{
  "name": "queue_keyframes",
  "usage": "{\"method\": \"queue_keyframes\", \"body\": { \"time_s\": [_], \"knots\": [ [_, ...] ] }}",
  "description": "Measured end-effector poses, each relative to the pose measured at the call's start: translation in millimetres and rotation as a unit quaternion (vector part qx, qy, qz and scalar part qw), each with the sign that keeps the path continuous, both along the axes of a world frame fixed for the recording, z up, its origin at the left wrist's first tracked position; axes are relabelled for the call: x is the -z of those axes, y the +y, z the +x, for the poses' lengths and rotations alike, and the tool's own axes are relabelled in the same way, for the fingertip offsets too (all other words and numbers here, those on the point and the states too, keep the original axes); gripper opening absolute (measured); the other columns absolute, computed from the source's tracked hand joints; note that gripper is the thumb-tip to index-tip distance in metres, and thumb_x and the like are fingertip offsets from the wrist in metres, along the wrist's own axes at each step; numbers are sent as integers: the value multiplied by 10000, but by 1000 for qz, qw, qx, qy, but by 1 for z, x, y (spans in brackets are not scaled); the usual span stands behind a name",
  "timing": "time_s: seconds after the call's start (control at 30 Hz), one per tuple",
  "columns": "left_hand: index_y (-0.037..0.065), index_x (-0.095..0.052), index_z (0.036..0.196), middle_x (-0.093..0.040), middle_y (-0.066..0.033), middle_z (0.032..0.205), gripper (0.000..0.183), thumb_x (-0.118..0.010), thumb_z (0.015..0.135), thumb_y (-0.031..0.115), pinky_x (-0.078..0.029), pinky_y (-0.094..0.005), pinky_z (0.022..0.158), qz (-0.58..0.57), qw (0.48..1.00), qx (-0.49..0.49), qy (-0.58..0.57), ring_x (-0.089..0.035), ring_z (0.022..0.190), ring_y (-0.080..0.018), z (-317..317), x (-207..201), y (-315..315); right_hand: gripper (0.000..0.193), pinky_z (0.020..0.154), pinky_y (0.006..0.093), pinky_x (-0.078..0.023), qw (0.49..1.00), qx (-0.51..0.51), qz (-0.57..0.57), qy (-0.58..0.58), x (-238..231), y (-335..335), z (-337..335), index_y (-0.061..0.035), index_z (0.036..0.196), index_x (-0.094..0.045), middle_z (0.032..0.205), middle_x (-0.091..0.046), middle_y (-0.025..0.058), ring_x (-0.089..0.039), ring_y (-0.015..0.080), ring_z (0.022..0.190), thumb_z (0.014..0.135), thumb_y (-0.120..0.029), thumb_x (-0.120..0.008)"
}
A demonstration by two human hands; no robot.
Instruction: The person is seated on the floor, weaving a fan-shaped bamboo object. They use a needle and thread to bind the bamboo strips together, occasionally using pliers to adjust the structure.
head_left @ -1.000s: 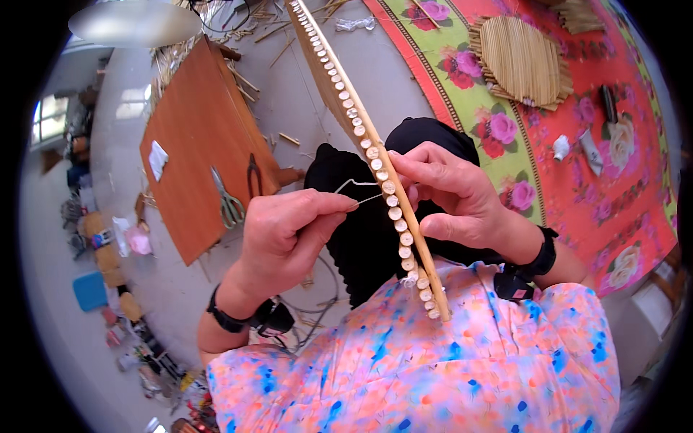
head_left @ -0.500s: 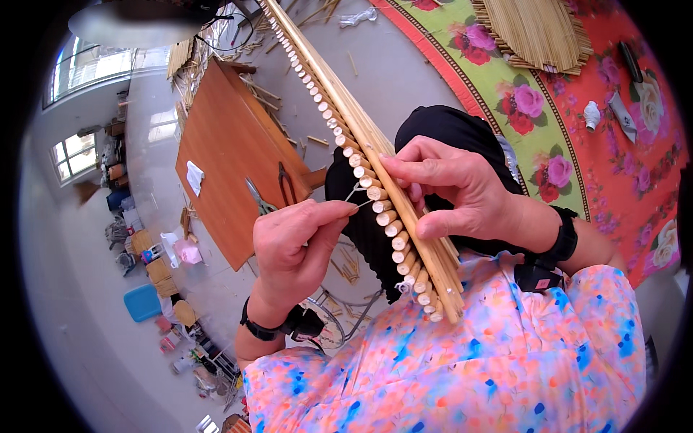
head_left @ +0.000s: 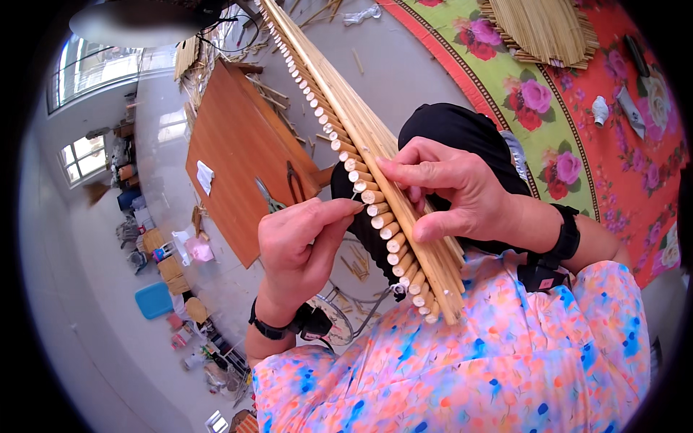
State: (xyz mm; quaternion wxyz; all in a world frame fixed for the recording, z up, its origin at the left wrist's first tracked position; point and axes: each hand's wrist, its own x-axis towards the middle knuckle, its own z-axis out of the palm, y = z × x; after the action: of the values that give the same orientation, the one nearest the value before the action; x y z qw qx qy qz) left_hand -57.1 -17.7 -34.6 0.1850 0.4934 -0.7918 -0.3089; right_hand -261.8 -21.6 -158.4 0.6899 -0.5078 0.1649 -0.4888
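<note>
A long mat of pale, round-ended stalks [head_left: 361,141] slants across my lap, with its row of cut ends toward the left. My left hand [head_left: 296,238] is closed in a pinch beside those ends, holding a thin thread [head_left: 355,195] of which only a short bit shows near the fingertips. From the other side, my right hand [head_left: 462,184] grips the mat, its index finger and thumb along the top stalk and the other fingers partly hidden behind. Near the mat's close end, a small whitish knot [head_left: 398,288] sits by the stalk ends.
A brown wooden board [head_left: 242,155] lies to the left, bearing scissors [head_left: 271,195], pliers [head_left: 296,182] and a white scrap [head_left: 205,177]. Loose stalk pieces litter the floor. At the right, a flowered cloth [head_left: 563,169] carries a finished-looking stalk mat [head_left: 538,32] and a knife-like black tool [head_left: 635,55].
The thread between my left fingers and the stalk ends shows shorter, with the left fingertips closer to the mat. My right hand keeps its grip. The whole view has shifted slightly.
</note>
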Motion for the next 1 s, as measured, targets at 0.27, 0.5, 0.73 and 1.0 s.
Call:
{"method": "queue_keyframes", "body": {
  "time_s": [0.27, 0.5, 0.73, 1.0],
  "knots": [
    [1, -679, 925, -593, -95, 657, 167, -660, 787, -92, -411, -272, 496, 25, 1000, -9, 1, -576, 553, -192, -2, -2, 0, 599, 707, 201, -468, 1000, 4, 4, -6, 3, 1, 2, -91, 1316, -584, 1026, -530, 27, -497, 71, 817, 765, -173, -806],
    [5, -673, 941, -595, -95, 663, 183, -662, 787, -93, -424, -265, 506, 34, 999, -12, -12, -591, 569, -193, -3, -4, 2, 606, 703, 200, -462, 1000, 0, 6, -3, 2, 2, 3, -94, 1321, -581, 1013, -515, 18, -493, 70, 811, 767, -188, -808],
    [-2, -647, 937, -630, -82, 725, 148, -650, 812, -81, -467, -255, 546, 28, 998, -54, -16, -625, 603, -179, -7, -3, 9, 659, 737, 214, -458, 1000, -7, 18, -12, 0, 5, -1, -97, 1366, -536, 969, -491, 10, -490, 83, 834, 769, -182, -802],
    [-5, -643, 899, -623, -95, 712, 131, -649, 799, -88, -455, -267, 531, 7, 998, -24, -64, -612, 591, -197, -4, -5, 9, 671, 731, 211, -455, 999, -17, 41, 7, -3, 5, -4, -109, 1375, -529, 964, -486, 11, -488, 81, 823, 766, -180, -801]
  ]
}}
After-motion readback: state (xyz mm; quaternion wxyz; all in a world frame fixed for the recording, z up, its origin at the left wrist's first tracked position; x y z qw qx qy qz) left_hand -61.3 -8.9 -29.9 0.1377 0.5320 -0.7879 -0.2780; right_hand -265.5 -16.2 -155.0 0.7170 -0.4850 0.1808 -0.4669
